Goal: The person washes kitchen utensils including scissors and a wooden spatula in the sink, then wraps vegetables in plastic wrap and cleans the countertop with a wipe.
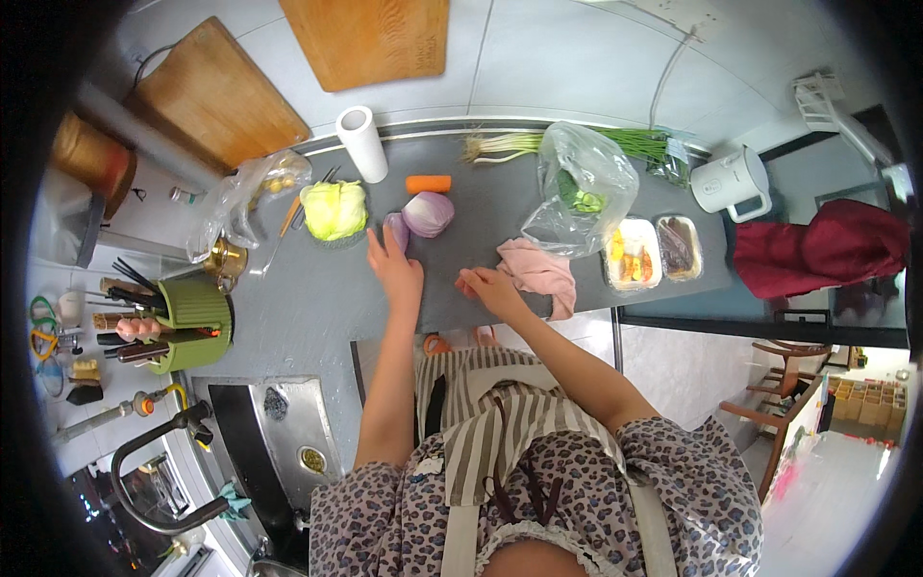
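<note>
My left hand is over the counter with its fingers apart. Its fingertips reach a smaller purple onion piece; whether they touch it I cannot tell. Against that piece sits a larger purple onion, and a cut carrot piece lies just behind. To the left of my fingers is a pale green cabbage. My right hand hovers near the front edge, fingers curled in, with nothing visible in it. Beside it lies a crumpled pink cloth.
Farther right are a plastic bag with a green vegetable, spring onions, two wrapped food trays and a white kettle. A paper towel roll stands behind. At left are a green knife holder and a sink.
</note>
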Demonstrator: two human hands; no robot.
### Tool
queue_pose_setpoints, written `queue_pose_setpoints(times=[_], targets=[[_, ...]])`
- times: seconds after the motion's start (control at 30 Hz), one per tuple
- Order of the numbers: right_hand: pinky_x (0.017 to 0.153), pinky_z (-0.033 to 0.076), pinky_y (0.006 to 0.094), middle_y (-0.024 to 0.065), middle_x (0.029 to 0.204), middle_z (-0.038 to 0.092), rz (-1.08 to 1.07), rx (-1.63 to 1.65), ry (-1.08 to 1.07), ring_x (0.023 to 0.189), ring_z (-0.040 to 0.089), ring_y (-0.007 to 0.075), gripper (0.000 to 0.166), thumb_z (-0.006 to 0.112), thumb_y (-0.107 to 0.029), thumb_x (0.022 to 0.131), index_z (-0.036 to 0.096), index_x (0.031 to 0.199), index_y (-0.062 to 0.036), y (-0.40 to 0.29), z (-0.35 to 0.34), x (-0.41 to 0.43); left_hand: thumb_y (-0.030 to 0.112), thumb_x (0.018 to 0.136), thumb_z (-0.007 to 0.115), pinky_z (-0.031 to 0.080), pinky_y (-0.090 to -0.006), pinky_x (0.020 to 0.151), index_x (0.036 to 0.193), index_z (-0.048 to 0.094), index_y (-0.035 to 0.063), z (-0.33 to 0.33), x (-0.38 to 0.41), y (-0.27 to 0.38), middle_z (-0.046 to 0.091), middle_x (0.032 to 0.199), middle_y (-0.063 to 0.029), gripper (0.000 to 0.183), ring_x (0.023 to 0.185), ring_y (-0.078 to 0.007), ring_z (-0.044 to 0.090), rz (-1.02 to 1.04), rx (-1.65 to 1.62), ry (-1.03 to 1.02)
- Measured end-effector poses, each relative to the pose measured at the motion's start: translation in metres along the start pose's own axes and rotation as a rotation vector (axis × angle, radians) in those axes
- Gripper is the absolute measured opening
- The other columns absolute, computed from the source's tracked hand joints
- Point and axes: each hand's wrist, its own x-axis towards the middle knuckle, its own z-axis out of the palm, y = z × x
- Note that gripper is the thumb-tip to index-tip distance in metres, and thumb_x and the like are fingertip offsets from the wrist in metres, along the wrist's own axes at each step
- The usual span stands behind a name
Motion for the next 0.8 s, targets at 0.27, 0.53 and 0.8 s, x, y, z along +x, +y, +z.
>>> queue_pose_setpoints(times=[0.27, 0.53, 0.8], targets=[[0.081, 0.045, 0.0272, 0.0086, 0.109, 0.059, -0.409, -0.494, -0.085, 0.093, 0.057, 0.0178, 0.033, 0.056, -0.013, 0.083, 0.057, 0.115, -0.0044, -0.008, -0.055, -0.069, -0.004, 0.072, 0.056, 0.027, -0.0485, 0.101, 0.127, 0.04, -0.0006, -0.015, -0.041, 0.079, 0.022, 0.141, -0.024, 0.057, 0.127, -0.0421, 0.026, 0.233, -0.101, 0.072], [0.087, 0.043, 0.0274, 0.0077, 0.115, 0.06, -0.179, -0.435, -0.023, 0.103, 0.056, 0.0157, 0.034, 0.053, -0.017, 0.088, 0.054, 0.121, -0.0059, -0.068, -0.253, -0.166, 0.005, 0.077, 0.062, 0.032, -0.0452, 0.099, 0.097, 0.059, 0.0006, 0.0, -0.035, 0.221, 0.03, 0.138, -0.0214, 0.02, 0.124, -0.0401, 0.032, 0.373, -0.391, -0.009], [0.075, 0.05, 0.026, 0.0104, 0.111, 0.06, -0.628, 0.017, 0.582, 0.087, 0.061, 0.0151, 0.041, 0.052, -0.012, 0.089, 0.044, 0.128, 0.0003, -0.122, -0.511, -0.245, 0.013, 0.075, 0.068, 0.037, -0.0457, 0.095, 0.071, 0.057, 0.0036, 0.08, -0.038, 0.402, 0.04, 0.134, -0.0155, 0.015, 0.123, -0.0396, 0.035, 0.959, -0.312, -0.106]])
